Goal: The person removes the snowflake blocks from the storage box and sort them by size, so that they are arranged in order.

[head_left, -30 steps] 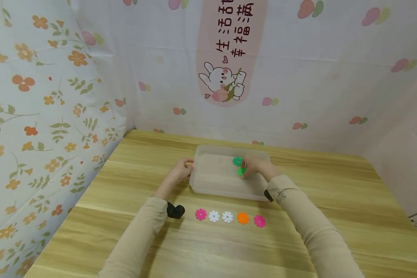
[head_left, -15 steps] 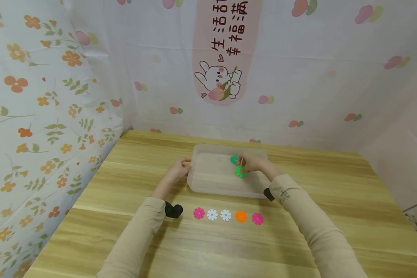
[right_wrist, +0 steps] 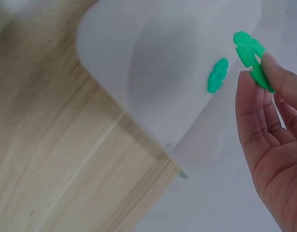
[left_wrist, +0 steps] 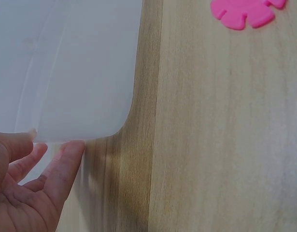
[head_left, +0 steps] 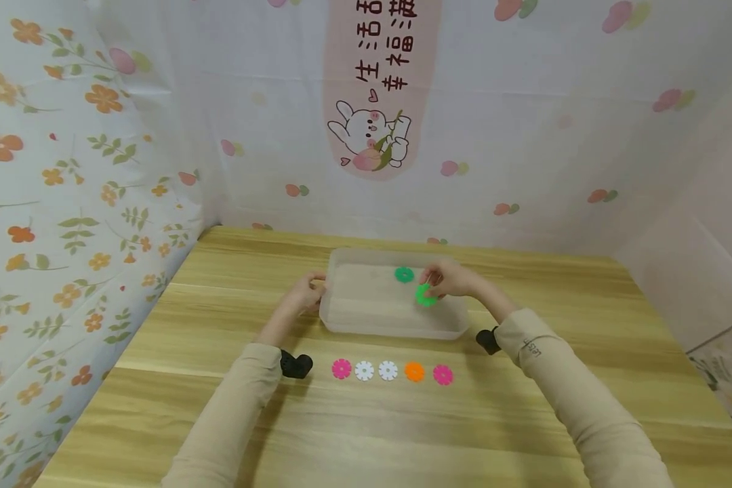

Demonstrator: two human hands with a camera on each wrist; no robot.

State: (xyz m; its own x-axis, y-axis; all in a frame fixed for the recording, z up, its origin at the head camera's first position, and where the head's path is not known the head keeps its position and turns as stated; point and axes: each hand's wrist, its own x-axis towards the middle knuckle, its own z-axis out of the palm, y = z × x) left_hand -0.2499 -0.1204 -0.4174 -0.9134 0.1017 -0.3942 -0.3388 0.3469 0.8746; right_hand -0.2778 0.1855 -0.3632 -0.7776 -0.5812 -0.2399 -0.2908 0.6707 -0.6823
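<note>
A translucent plastic box point(head_left: 366, 327) stands on the table. My left hand point(head_left: 305, 293) holds its left end, with the thumb point(left_wrist: 15, 145) at the rim and the fingers against the outside. Over the box's right part, my right hand point(head_left: 454, 279) pinches a bright green notched disc point(right_wrist: 246, 48) between thumb and fingertips. A darker green disc point(head_left: 404, 274) lies inside the box, just left of that hand. In front of the box a row of discs lies flat: pink point(head_left: 341, 369), white point(head_left: 364, 371), white point(head_left: 388, 371), orange point(head_left: 415, 371), pink point(head_left: 443, 375).
The wooden table point(head_left: 354, 434) reaches back to a printed cloth point(head_left: 268, 135) behind the box. Another flowered cloth point(head_left: 73, 224) hangs along the left side. A black strap piece point(head_left: 295, 364) sits at the left wrist, another black piece point(head_left: 488, 340) at the right.
My right hand has drawn the bright green disc slightly away from the darker one, which shows whole now. My left hand keeps its hold on the box. The head view has shifted a little.
</note>
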